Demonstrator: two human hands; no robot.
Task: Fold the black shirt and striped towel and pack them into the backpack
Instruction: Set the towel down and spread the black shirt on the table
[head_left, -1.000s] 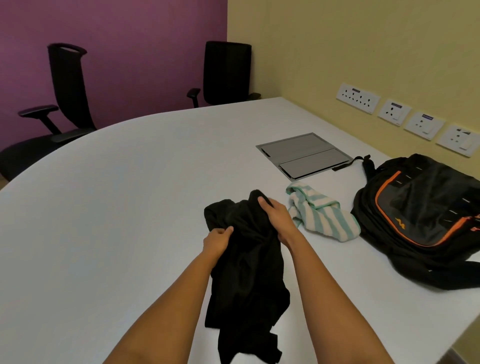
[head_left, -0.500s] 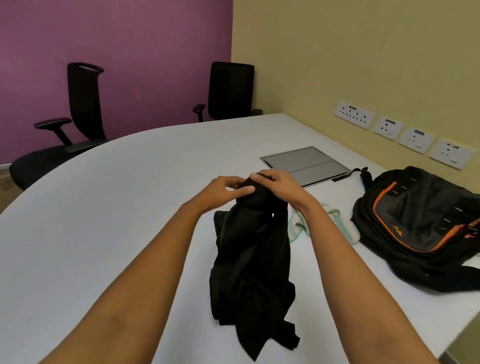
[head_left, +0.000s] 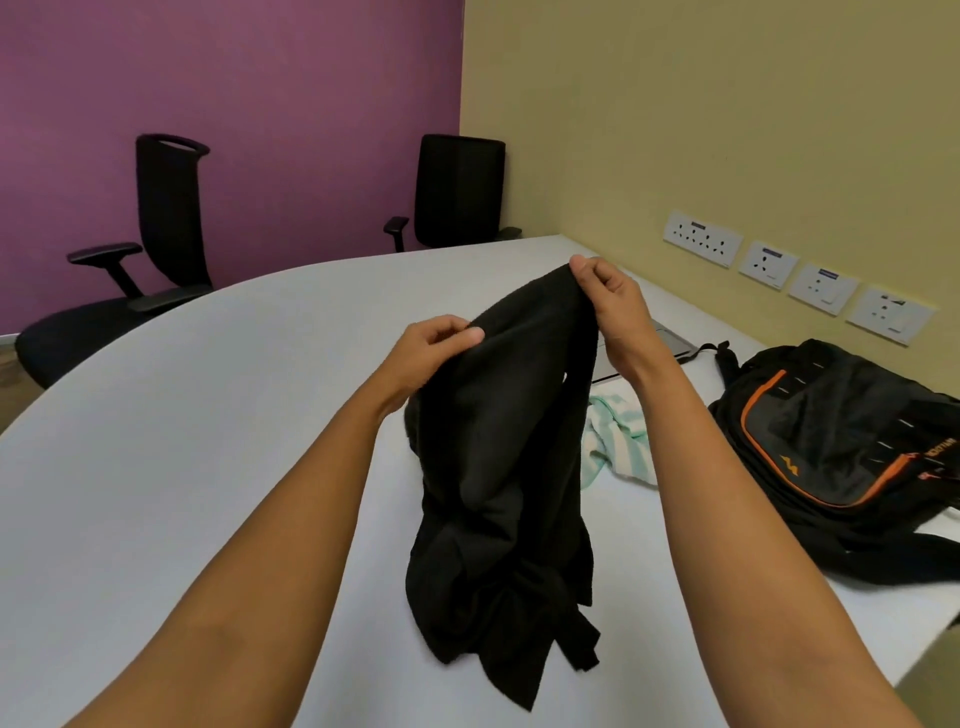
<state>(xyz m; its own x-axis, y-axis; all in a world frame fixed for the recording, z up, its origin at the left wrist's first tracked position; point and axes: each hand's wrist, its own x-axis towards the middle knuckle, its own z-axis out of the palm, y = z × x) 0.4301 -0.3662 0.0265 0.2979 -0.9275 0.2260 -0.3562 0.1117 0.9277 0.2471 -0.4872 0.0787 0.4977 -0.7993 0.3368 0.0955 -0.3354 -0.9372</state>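
Observation:
The black shirt (head_left: 504, 467) hangs bunched above the white table (head_left: 208, 441), its lower end trailing near the table top. My left hand (head_left: 431, 353) pinches its upper edge on the left. My right hand (head_left: 610, 306) pinches the top edge higher up on the right. The striped towel (head_left: 618, 447), green and white, lies crumpled on the table behind the shirt, partly hidden by it and by my right forearm. The black backpack (head_left: 841, 447) with orange trim lies flat on the table at the right.
A grey panel (head_left: 670, 343) is set in the table behind my right hand. Wall sockets (head_left: 795, 275) line the yellow wall at the right. Two black office chairs (head_left: 171, 249) stand at the table's far side. The table's edge runs close at the lower right.
Both hands have lifted the shirt up off the table and moved apart along its top edge, the right hand rising higher. The shirt now hangs longer below them.

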